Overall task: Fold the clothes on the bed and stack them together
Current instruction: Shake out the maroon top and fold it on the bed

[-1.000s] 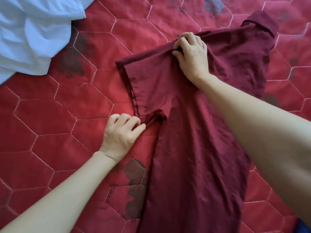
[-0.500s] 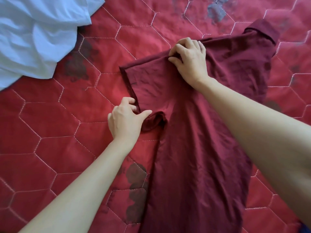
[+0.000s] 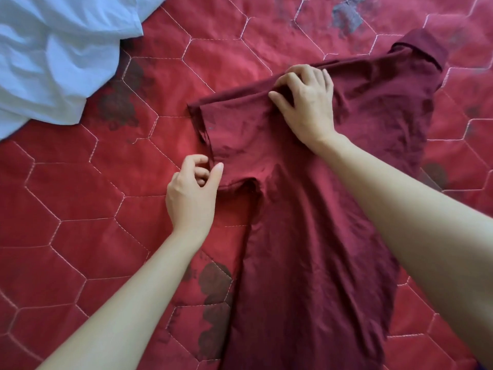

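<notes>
A dark red shirt (image 3: 314, 236) lies spread on the bed (image 3: 80, 222), on the red quilted cover, toward the right side of what the camera shows, its collar toward the far edge and its body running down to the near edge. The left sleeve (image 3: 234, 134) is laid out flat toward the middle of the bed.

The left hand (image 3: 193, 194) is at the sleeve's hem, thumb and curled fingers pinching the lower corner of the cloth. The right hand (image 3: 306, 100) rests on the shoulder, its fingers bent and gripping the top fold of the fabric there.

A pale blue garment (image 3: 58, 54) lies crumpled at the far left corner, well apart from the shirt and not folded.

The work looks to be at an early stage. The shirt seems to have been laid flat, but no fold across the body can be seen; the hold on sleeve and shoulder suggests the sleeve is about to be turned in over the body. After that come the remaining folds of the shirt, then the blue garment, then stacking the two. No stack is visible anywhere on the bed.
</notes>
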